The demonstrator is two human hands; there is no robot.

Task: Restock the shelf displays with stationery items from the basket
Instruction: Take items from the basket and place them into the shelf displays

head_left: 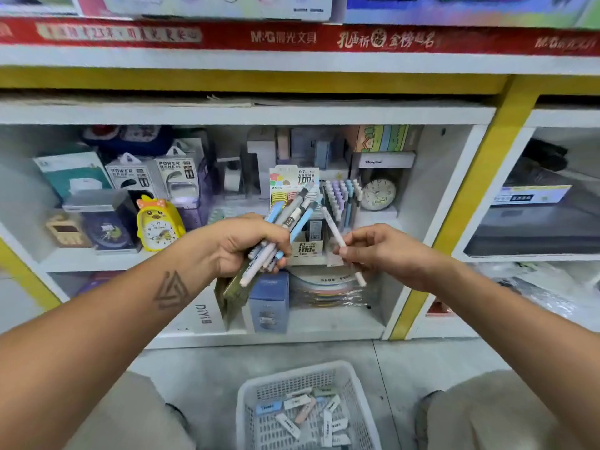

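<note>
1. Nearest me, on the grey floor between my knees, sits the white plastic basket (341, 373). Small boxed erasers (297, 402) lie loose on its bottom.
2. Above it, my left hand (246, 246) has its grip closed around a bundle of pens (285, 222). They are pale blue, grey and white, and they fan up and to the right out of my fist.
3. My right hand (383, 251) holds a single white pen (337, 237). The grip is a pinch between thumb and fingers near the pen's middle. The pen is tilted, with its upper end leaning left toward the bundle. The two hands are near each other but not touching.
4. Just behind my hands stands a pen display stand (342, 203) on the middle shelf. It is filled with upright pastel pens in purple, blue and white.
5. A 100-count lead refill display card (293, 178) stands to its left.
6. Left of that on the same shelf is a yellow duck alarm clock (159, 224), with power bank boxes (177, 177) behind it.
7. To the right of the pen stand, a round white clock (378, 193) sits near the shelf wall.
8. Farthest up, a red M&G banner (292, 37) runs along the shelf edge.
</note>
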